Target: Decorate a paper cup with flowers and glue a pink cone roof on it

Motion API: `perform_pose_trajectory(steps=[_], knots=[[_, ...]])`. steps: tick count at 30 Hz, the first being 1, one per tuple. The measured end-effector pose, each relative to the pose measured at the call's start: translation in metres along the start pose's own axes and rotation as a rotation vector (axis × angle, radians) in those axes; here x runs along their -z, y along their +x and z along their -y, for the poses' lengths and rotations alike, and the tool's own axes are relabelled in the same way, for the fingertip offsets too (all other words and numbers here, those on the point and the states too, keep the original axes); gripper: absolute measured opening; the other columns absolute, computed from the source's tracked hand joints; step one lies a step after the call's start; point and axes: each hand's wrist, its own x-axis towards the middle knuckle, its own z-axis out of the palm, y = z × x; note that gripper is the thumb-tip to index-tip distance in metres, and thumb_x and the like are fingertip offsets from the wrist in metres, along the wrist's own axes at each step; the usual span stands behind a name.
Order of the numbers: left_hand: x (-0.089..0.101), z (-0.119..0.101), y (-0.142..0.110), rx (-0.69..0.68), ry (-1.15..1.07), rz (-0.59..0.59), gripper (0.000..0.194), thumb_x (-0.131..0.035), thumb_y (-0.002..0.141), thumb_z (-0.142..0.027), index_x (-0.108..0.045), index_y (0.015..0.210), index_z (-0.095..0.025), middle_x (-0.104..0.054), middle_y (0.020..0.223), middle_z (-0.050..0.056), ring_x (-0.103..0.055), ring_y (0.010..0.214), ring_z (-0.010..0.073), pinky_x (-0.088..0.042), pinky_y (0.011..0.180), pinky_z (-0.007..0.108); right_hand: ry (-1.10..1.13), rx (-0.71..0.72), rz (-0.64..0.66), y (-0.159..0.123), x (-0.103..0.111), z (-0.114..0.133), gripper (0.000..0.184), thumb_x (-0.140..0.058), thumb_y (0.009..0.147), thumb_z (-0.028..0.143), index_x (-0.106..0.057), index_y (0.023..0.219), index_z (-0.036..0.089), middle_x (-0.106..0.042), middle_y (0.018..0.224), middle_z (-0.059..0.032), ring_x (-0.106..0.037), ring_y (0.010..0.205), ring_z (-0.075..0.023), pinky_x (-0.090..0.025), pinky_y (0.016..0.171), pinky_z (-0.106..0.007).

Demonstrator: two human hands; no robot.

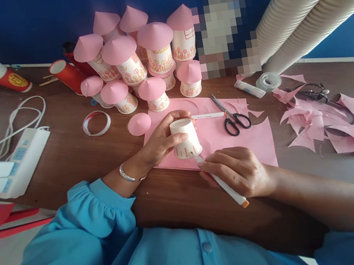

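A blue wall (45,23) is seen behind a brown wooden table (161,202), and at the bottom much of the table is covered by a blue blouse (170,259). A white paper cup (188,137) is held by the left hand (165,141) above the near edge of a pink paper sheet (244,153); the hand is partly closed around it, and some fingertips are hidden behind the cup. The cup is turned with its wide rim downward, and short coloured strokes are drawn near this rim. By the right hand (233,168), a white marker (229,189) is gripped with bent fingers, its tip at the strokes; whether the surface is truly touched cannot be told. On the sheet, black-handled scissors (228,114) are laid open beside a second marker (211,115), whose left end is concealed by the left hand and the cup.

Farther back, decorated cups with pink cone roofs (156,37) are grouped closely, the rear ones being half hidden. Next to them, a patch is made unreadable by pixelation. Two tall stacks of paper cups (297,1) are leaned at the right, one being cut off by the frame.
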Motion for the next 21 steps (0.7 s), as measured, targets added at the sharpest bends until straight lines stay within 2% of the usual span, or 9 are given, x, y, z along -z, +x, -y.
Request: perform_pose_trajectory(steps=[7,14,21], knots=[[-0.0011,-0.0012,-0.0003,-0.003,0.003,0.018,0.049,-0.079,0.08,-0.027,-0.06,0.125,-0.023,-0.063,0.117,0.009,-0.061,0.105,0.0227,-0.056,0.081,0.032,-0.028,0.007,-0.004,-0.0015,-0.0017,-0.0005,0.018,-0.071,0.088,0.009,-0.06,0.103,0.009,-0.063,0.069,0.0012,-0.06,0.059,-0.0125,-0.05,0.049,-0.026],[-0.0016,-0.0018,-0.0003,-0.004,0.001,0.011,0.048,-0.079,0.08,-0.026,-0.061,0.124,-0.022,-0.064,0.119,0.009,-0.062,0.107,0.0234,-0.054,0.084,0.031,0.015,-0.006,0.092,-0.0015,0.0009,0.0016,0.012,-0.067,0.09,0.009,-0.059,0.099,0.013,-0.06,0.067,0.003,-0.058,0.057,-0.0124,-0.047,0.049,-0.026],[0.0031,0.0014,0.0003,-0.015,-0.002,0.034,0.049,-0.078,0.081,-0.025,-0.061,0.127,-0.024,-0.064,0.123,0.009,-0.062,0.111,0.0238,-0.055,0.085,0.033,0.042,-0.015,0.093,-0.0008,0.0025,0.0029,0.01,-0.066,0.091,0.01,-0.059,0.098,0.012,-0.061,0.066,0.0021,-0.057,0.055,-0.0127,-0.047,0.047,-0.027]])
